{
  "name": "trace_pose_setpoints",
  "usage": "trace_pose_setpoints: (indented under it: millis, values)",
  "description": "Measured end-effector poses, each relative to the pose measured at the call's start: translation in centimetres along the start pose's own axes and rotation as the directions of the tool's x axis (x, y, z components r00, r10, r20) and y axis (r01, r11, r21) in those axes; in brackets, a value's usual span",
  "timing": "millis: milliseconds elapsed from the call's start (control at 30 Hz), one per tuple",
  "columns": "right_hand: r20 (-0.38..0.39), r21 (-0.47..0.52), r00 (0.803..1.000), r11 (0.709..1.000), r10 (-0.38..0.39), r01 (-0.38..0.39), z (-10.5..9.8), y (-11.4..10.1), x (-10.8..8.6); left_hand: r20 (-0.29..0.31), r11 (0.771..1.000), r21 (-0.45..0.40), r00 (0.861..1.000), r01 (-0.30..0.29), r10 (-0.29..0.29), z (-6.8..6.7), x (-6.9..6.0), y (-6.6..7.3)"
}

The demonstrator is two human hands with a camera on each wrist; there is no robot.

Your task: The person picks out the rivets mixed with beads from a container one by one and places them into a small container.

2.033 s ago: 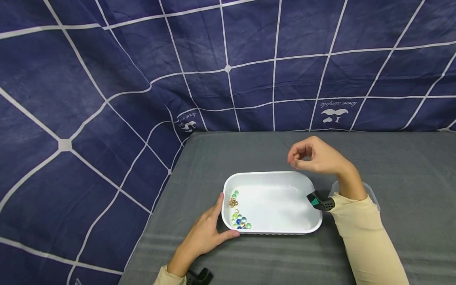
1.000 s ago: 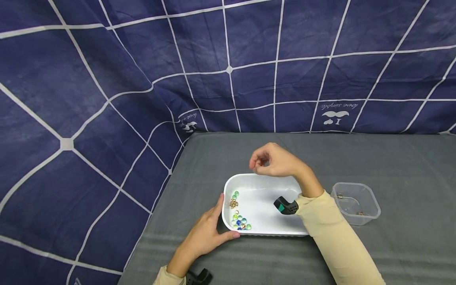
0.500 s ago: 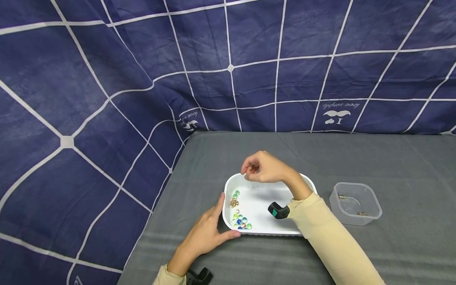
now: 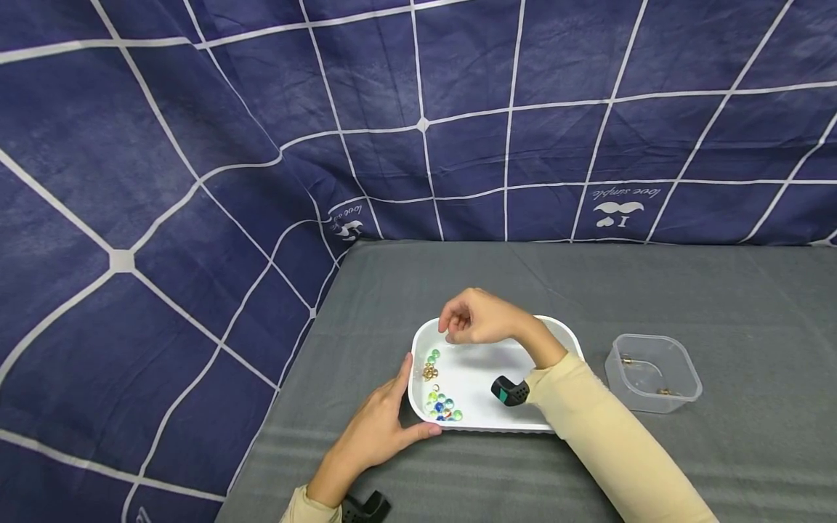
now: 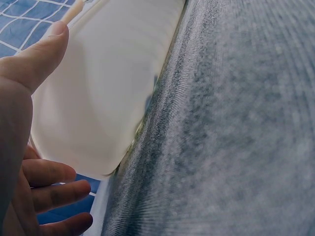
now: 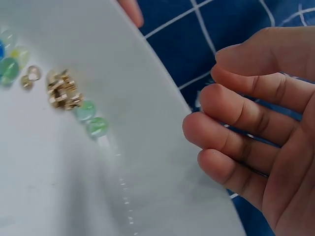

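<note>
A white tray (image 4: pixel 503 370) lies on the grey cloth. My left hand (image 4: pixel 375 428) rests at its left corner, index finger along the left side and thumb at the near side; both look straight. In the left wrist view the other fingers hang loosely. Over the tray's far left part hovers my right hand (image 4: pixel 482 318), fingers loosely bent, thumb tip near the index finger. The right wrist view shows nothing between them. Below lie green marbles (image 6: pixel 97 127), a cluster of small gold-coloured metal pieces (image 6: pixel 63 91), and several mixed marbles (image 4: pixel 439 407) near the front left corner.
A clear plastic box (image 4: pixel 654 372) stands to the right of the tray, with two small gold-coloured pieces in it. Grey cloth (image 4: pixel 752 312) covers the surface. A blue curtain (image 4: pixel 471 160) with white lines hangs behind and to the left.
My right hand has moved left from the tray's far right corner to its far left part and come lower, uncovering the clear box. The left hand and tray stay in place.
</note>
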State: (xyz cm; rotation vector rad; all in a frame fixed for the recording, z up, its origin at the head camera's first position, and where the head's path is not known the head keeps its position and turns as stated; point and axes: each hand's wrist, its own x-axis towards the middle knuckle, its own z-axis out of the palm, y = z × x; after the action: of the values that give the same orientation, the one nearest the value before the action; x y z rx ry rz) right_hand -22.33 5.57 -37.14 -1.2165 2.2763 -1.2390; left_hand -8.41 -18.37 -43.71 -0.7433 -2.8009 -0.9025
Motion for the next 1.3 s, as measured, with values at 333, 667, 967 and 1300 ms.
trace_pose_setpoints:
  millis: [333,667,967,1300]
  values:
    - [0.065,-0.048,0.998,0.999,-0.014,0.018,1.5,0.8,0.7,-0.007,1.000,0.004,1.000,0.000,0.000,-0.1,-0.1,-0.1]
    - [0.146,-0.067,0.989,0.998,0.010,-0.001,2.7,0.9,1.0,-0.009,1.000,0.004,1.000,-0.008,0.008,-0.1,-0.1,0.0]
    - [0.252,0.053,0.967,0.997,0.038,-0.053,4.3,1.4,1.1,-0.013,1.000,0.012,1.000,-0.006,0.007,0.1,0.0,0.1]
    - [0.317,0.116,0.944,0.984,0.093,-0.136,5.3,1.8,1.2,-0.011,1.000,0.011,1.000,-0.007,0.007,0.0,0.0,0.2]
